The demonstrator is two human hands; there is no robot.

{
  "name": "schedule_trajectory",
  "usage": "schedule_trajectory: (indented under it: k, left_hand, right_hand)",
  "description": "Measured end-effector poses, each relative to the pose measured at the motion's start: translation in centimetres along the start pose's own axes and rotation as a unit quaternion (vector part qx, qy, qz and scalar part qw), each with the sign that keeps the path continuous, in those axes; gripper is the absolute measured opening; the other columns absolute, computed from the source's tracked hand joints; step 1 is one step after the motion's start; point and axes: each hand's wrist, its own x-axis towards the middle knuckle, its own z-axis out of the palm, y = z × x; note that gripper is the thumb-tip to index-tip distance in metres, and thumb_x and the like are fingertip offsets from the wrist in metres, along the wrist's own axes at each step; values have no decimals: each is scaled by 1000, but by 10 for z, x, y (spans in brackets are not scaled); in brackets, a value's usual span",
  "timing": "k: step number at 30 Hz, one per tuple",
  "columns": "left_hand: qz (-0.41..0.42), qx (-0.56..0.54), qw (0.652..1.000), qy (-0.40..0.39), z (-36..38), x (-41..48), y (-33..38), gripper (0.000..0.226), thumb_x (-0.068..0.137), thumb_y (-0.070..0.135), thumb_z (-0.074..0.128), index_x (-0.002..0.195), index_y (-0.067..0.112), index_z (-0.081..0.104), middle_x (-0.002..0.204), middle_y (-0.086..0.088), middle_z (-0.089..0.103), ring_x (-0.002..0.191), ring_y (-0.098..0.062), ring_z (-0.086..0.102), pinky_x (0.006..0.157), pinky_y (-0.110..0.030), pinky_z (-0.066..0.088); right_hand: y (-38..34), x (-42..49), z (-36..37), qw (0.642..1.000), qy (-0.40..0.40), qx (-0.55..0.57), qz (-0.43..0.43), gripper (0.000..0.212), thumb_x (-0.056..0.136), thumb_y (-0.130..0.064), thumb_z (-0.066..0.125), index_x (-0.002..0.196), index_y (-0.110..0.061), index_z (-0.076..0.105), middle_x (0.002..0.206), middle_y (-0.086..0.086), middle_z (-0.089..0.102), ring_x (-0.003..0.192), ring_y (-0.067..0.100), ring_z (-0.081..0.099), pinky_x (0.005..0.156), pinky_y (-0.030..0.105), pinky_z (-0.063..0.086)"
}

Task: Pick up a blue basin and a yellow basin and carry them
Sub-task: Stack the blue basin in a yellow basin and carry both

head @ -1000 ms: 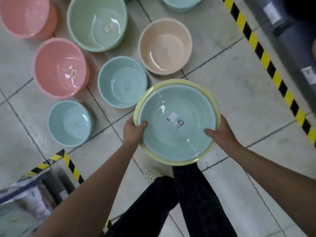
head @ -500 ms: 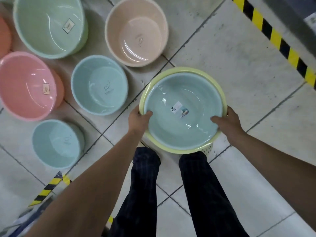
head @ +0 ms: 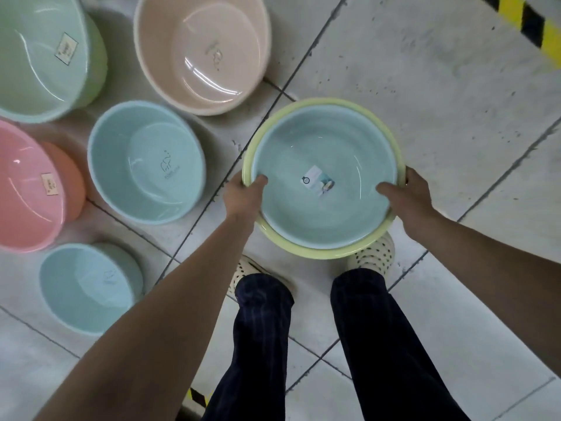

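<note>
Over the tiled floor (head: 425, 86), before the legs, the left hand (head: 243, 192) and right hand (head: 406, 196) grasp opposite rims with arms stretched forward. Both thumbs lie inside the blue basin (head: 303, 147), which sits nested in the yellow basin (head: 303, 249). Compared with half a second ago, the grip is the same, and the shoes (head: 373, 256) show more.

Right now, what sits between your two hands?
In the head view, the blue basin, nested inside the yellow basin, spans the gap between left hand and right hand.
</note>
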Motion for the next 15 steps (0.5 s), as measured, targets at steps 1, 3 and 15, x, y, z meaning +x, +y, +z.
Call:
schedule_trajectory:
  k: [1,3,15]
  left_hand:
    - [8,4,1000,-5,3,3,2,16,75,25,68,90,27,71,84,2,74,80,-23,71,80,-42,62]
    - [26,17,999,-17,7,7,5,12,75,23,67,83,32,69,82,5,73,80,-21,70,81,-43,61]
    - [21,10,998,-49,26,37,-18,28,83,14,71,107,28,73,94,4,76,95,-25,73,78,-32,59]
  right_hand:
    - [1,3,0,1000,5,3,0,35,80,-13,71,113,-21,60,99,-4,66,98,26,66,84,40,57]
    - [3,8,-2,1000,11,-5,-3,41,79,-12,72,118,-22,59,102,-3,65,99,26,65,85,41,56]
    - [12,38,7,1000,18,1,-9,60,80,-8,73,135,-18,53,114,-1,63,103,26,62,82,38,53]
